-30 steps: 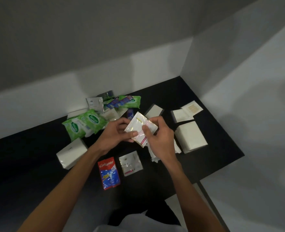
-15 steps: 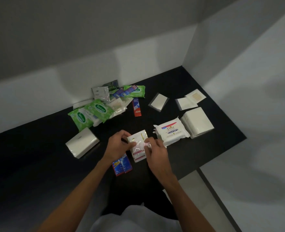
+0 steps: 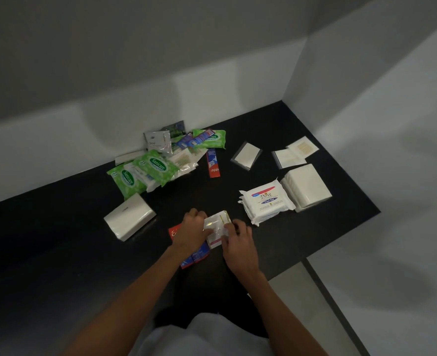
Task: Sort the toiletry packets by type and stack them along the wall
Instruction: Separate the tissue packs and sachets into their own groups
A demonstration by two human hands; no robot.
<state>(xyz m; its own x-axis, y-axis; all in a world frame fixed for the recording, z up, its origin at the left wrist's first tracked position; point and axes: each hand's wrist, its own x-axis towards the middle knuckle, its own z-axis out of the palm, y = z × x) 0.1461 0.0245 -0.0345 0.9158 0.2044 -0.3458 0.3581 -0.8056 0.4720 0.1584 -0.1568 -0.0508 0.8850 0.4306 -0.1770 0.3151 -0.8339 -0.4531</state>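
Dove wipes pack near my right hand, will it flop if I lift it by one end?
The Dove wipes pack looks like soft film with crimped ends, so it would probably sag lifted by one end. Lying flat and wide, it seems unlikely to roll or tip.

Most of the red Colgate packet (image 3: 173,232) sits hidden under the left hand (image 3: 190,231), at seven o'clock from the clear packet (image 3: 216,224), whose side edges both it and the right hand (image 3: 239,240) cover. At twelve o'clock of the heap (image 3: 160,165) a dark sachet (image 3: 176,125) peeks out behind the grey Dove sachet (image 3: 158,143), print unreadable.
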